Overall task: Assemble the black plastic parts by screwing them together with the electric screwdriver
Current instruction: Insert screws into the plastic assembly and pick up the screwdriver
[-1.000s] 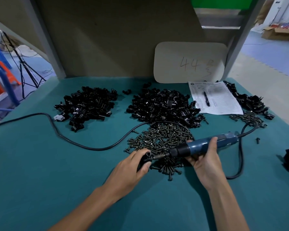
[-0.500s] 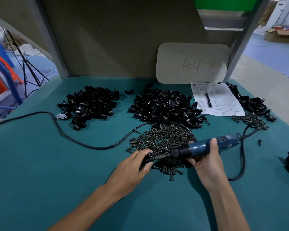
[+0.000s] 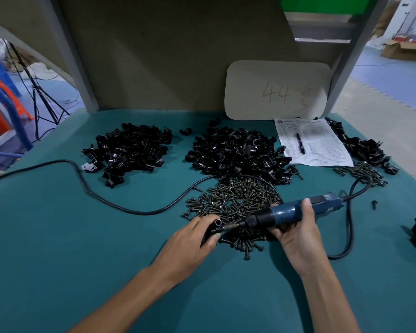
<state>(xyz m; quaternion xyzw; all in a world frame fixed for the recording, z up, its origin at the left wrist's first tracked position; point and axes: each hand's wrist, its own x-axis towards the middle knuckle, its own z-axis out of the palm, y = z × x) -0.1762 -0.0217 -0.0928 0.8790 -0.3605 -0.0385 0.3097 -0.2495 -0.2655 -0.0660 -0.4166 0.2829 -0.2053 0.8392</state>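
Head view: left hand [image 3: 195,239] has its grip wrapped round one black plastic part [image 3: 213,229], held low over the table [image 3: 58,236] at the near edge of the screw pile [image 3: 233,200]. Right hand [image 3: 298,234] has its grip clamped on the electric screwdriver [image 3: 296,212], barrel near-horizontal, bit tip against the part from the right. The screw itself is too small to make out.

Change over the last second: basically none at the work point. Hands, driver and part keep the same pose, and the bit stays on the part. Only the framing drifts slightly, which looks like head motion, not hand motion. My read: mid-drive on one screw, not released yet. Can't tell if the motor is running.

The left parts heap [image 3: 130,150] and middle parts heap [image 3: 235,155] look unchanged, and the cord [image 3: 130,207] lies in the same loop. Judging by that stock, plenty of assemblies remain.
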